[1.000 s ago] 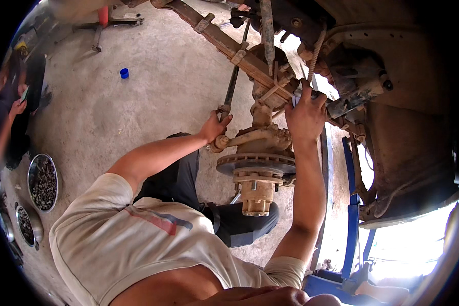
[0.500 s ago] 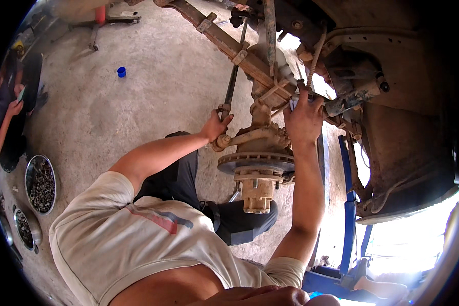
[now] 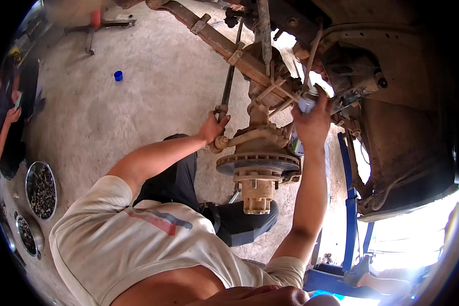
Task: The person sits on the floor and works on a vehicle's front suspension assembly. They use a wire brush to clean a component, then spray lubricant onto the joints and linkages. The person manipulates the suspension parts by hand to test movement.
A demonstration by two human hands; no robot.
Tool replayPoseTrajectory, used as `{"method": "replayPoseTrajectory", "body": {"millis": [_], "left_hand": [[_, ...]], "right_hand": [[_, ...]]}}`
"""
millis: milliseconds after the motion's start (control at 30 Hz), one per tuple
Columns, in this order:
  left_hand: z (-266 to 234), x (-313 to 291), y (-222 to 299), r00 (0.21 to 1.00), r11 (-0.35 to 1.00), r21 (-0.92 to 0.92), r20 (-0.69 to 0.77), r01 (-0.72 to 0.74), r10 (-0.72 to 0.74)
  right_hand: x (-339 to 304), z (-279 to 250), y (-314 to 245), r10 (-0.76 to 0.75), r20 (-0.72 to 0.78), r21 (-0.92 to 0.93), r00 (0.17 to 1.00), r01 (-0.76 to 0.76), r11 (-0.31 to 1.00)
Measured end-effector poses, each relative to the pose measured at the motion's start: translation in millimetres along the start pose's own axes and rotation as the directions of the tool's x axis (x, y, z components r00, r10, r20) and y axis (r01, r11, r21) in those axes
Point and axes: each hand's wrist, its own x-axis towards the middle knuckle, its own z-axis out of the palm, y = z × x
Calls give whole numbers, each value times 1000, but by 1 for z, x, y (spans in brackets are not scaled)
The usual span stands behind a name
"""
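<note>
My left hand (image 3: 212,127) is closed around the end of a tie rod (image 3: 228,84), close to the steering arm joint (image 3: 220,144). In my right hand (image 3: 313,120) is a spray can (image 3: 306,103), held upright with the index finger over its top. The hand hides much of the can; a green-marked lower part shows beside the wrist. Between my arms hangs the wheel hub (image 3: 256,196) with its brake disc (image 3: 257,162), brown with dirt. A leaf spring (image 3: 222,45) runs across above it, held by U-bolts.
Two metal bowls of small parts, a larger one (image 3: 41,191) and a smaller one (image 3: 27,235), stand at left. A person (image 3: 15,115) holding a phone crouches there. A blue cap (image 3: 118,76) lies on the floor. Blue metal stand parts (image 3: 350,224) rise at right below the wheel arch.
My right hand has drawn slightly back and right, and more of the spray can shows. The pale haze by the axle is gone. My left hand keeps its hold on the tie rod.
</note>
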Motion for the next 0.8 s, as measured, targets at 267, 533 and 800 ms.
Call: {"method": "replayPoseTrajectory", "body": {"millis": [267,533,800], "left_hand": [[5,0,5,998,991,-124,19,55,-53],[2,-2,7,998,993,-101,0,66,-67],[2,-3,14,995,994,-45,7,96,-96]], "right_hand": [[49,6,69,71,-106,-2,992,-72,997],[79,32,93,99,186,49,978,-109,993],[79,61,104,-40,222,-2,974,41,999]]}}
